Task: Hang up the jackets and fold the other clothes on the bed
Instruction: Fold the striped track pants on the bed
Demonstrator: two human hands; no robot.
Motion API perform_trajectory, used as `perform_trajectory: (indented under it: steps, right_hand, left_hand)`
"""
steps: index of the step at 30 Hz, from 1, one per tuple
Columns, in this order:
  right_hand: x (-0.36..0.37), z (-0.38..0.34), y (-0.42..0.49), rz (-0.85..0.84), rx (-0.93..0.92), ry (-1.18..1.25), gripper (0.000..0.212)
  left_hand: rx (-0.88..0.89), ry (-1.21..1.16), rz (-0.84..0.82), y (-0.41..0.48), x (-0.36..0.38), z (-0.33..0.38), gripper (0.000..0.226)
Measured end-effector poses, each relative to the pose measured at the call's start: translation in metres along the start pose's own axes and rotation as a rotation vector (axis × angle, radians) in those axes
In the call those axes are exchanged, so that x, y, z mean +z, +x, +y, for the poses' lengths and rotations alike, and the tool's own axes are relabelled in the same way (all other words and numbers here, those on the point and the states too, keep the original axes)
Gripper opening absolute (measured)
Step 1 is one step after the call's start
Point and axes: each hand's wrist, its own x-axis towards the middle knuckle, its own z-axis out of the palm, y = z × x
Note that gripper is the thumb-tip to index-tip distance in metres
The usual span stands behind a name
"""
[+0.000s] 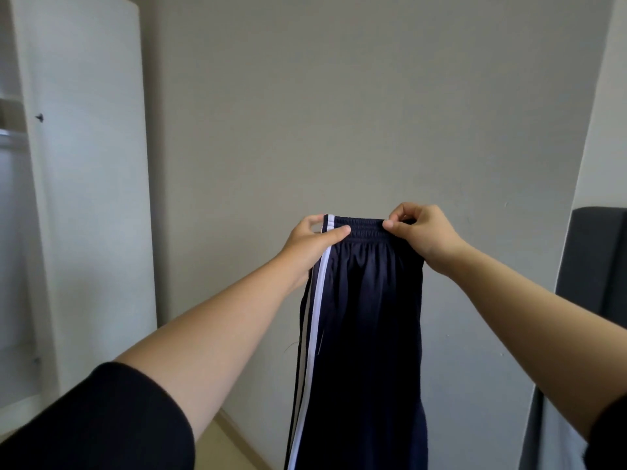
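Black sleeves (101,422) give way to two bare forearms. The left hand (314,240) and right hand (422,237) each pinch one end of the waistband (368,229), fingers (337,230) curled on it. One pair of navy trousers (366,334) hangs straight in mid-air, probably to line up the legs for folding.

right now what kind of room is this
Probably a bedroom: a tall white wardrobe door at the left, a dark grey panel, maybe a headboard, at the right, and navy track pants held up by left hand and right hand.
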Motion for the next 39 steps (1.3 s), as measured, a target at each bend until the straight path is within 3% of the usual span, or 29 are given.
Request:
perform_trajectory:
  steps: [3, 5, 6, 8, 10, 12, 14, 18, 21, 23, 28, 34, 39]
  right_hand:
    - [0.003, 0.002, 0.0, 0.072, 0.001, 0.109, 0.021]
    - [0.005, 0.007, -0.003, 0.077, 0.099, 0.289, 0.013]
    - [0.007, 0.014, -0.005, 0.064, 0.158, 0.415, 0.021]
    - [0.012, 0.035, -0.016, -0.032, 0.255, 0.646, 0.046]
    - [0.02, 0.062, -0.036, -0.202, 0.395, 0.705, 0.057]
    - [0.032, 0.087, -0.062, -0.354, 0.564, 0.645, 0.052]
    - [0.046, 0.107, -0.078, -0.384, 0.678, 0.59, 0.042]
    - [0.07, 0.126, -0.072, -0.081, 0.719, 0.494, 0.034]
    - [0.078, 0.137, -0.059, 0.145, 0.624, 0.21, 0.032]
    - [0.078, 0.14, -0.052, 0.216, 0.556, 0.087, 0.026]
    - [0.067, 0.149, -0.037, 0.342, 0.455, -0.156, 0.035]
    - [0.016, 0.126, -0.085, 0.446, 0.367, -0.353, 0.024]
    - [-0.072, 0.058, -0.129, 0.605, 0.299, -0.487, 0.019]
  left_hand:
    - [-0.129, -0.065, -0.159, -0.001, -0.001, -0.003, 0.026]
    - [-0.088, -0.079, -0.104, 0.001, 0.001, -0.005, 0.012]
    - [-0.055, -0.086, -0.052, 0.003, 0.003, -0.006, 0.006]
    - [0.006, -0.073, 0.059, 0.006, 0.007, -0.009, 0.001]
    - [0.038, -0.073, 0.144, 0.006, 0.013, -0.011, 0.005]
    - [0.051, -0.087, 0.191, 0.007, 0.017, -0.013, 0.006]
    - [0.066, -0.081, 0.235, 0.01, 0.02, -0.017, 0.006]
    - [0.129, 0.106, 0.358, 0.017, 0.013, -0.036, 0.011]
    - [0.135, 0.254, 0.427, 0.026, 0.001, -0.065, 0.017]
    - [0.106, 0.275, 0.457, 0.034, -0.002, -0.088, 0.02]
    - [-0.055, 0.14, 0.493, 0.046, 0.011, -0.131, 0.021]
    - [-0.078, -0.01, 0.388, -0.004, 0.062, -0.13, 0.018]
    - [-0.082, -0.146, 0.171, -0.073, 0.13, -0.067, 0.009]
